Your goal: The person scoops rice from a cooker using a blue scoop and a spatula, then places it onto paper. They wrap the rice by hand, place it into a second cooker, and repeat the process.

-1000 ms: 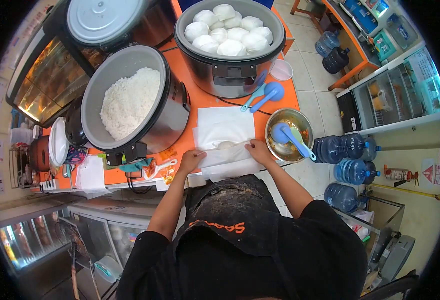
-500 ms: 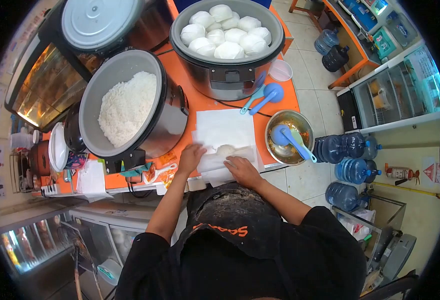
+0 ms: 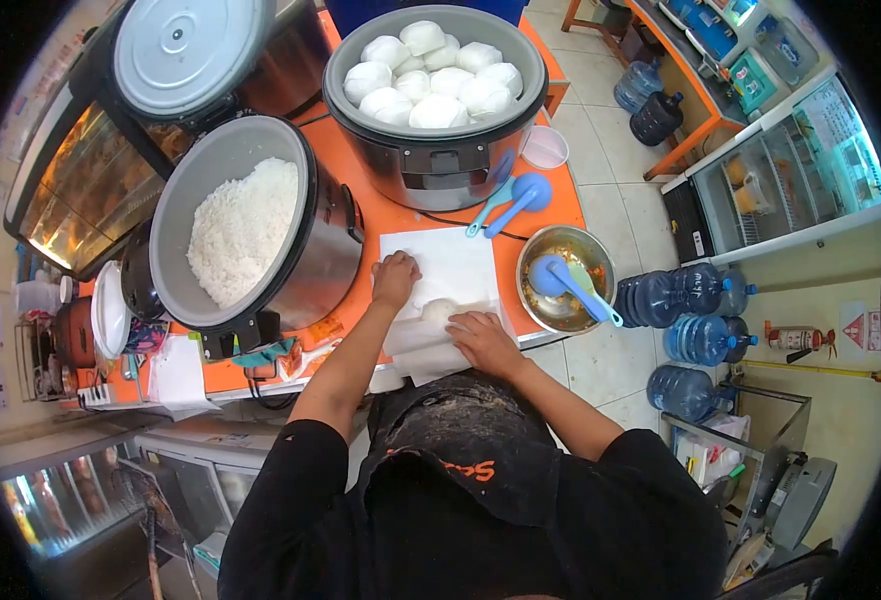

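Clock positions are read from the white mound, 12 o'clock pointing away from the person. The orange counter carries a cooker of wrapped white bundles at 12 o'clock and a tilted cooker of white rice at 10. White paper lies flat, its near part folded. A steel bowl stands between 2 and 3 o'clock. Of the hands, the left hand rests on the paper at 10, its grip indeterminable; the right hand lies palm down, unclenched, at 4. A blue ladle occupies 1 o'clock. The white mound sits on the paper.
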Tool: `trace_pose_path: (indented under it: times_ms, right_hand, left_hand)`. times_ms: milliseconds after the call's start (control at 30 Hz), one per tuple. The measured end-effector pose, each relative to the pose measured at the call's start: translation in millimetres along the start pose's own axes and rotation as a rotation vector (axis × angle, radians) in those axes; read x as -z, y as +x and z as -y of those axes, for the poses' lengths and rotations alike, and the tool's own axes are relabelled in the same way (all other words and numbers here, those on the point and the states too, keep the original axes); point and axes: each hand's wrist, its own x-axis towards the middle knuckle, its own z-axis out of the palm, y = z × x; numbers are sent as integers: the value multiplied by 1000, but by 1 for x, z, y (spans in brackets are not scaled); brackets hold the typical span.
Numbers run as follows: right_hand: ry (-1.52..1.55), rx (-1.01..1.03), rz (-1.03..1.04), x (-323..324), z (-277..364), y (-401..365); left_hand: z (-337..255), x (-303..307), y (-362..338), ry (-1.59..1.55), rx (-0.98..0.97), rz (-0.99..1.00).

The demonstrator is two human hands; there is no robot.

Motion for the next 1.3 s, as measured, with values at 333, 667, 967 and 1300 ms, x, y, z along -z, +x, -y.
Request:
trace_pose_path:
  times_ms: [333,667,967,1300]
  right_hand:
    - [-82,19,-85,15,1,4]
    - [255,-265,-76,22,-69,67]
    - [-16,-123,318,22,-111,139]
    - [-59,-8,238,30,-111,106]
  left_hand:
    - [-6,7,-10,7,-47,-36]
    - [5,25,-4,-462,-82,57]
    - [12,43,-7,-530,-89,129]
    - [24,70,-44,-250,-207,-31]
